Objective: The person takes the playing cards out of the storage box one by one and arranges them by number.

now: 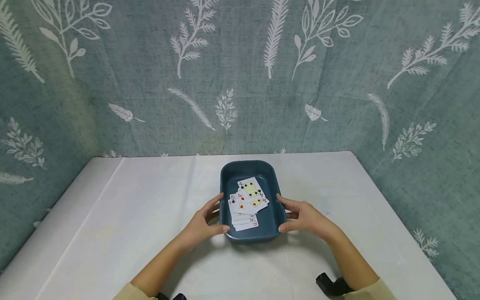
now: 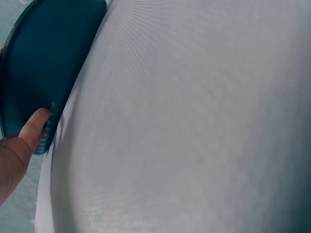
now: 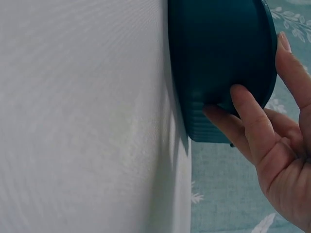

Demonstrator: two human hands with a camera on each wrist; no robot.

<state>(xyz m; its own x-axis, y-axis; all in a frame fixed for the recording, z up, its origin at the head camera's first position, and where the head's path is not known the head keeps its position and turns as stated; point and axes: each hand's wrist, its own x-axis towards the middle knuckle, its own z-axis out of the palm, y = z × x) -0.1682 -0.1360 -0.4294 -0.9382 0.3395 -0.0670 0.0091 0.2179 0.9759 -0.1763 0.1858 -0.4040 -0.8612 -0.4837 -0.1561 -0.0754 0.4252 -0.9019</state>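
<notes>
A dark blue-green plastic tray (image 1: pixel 271 223) with rounded corners sits at the middle of the white table. Several playing cards (image 1: pixel 247 205) lie face up and overlapping inside it, fours and fives among them. My left hand (image 1: pixel 203 221) holds the tray's left side, thumb at the near left corner and fingers along the wall. On the opposite side my right hand (image 1: pixel 309 217) grips the wall and rim the same way. In the right wrist view, bent fingertips (image 3: pixel 239 92) press the tray's outer wall (image 3: pixel 218 53). The left wrist view shows one digit on the wall (image 2: pixel 53 53).
White cloth covers the table (image 1: pixel 150 183). Green fabric (image 1: pixel 240 104) with white leaf prints hangs behind and at both sides. A black device part (image 1: pixel 331 285) is at the right wrist, and another (image 1: pixel 179 296) shows near the left wrist.
</notes>
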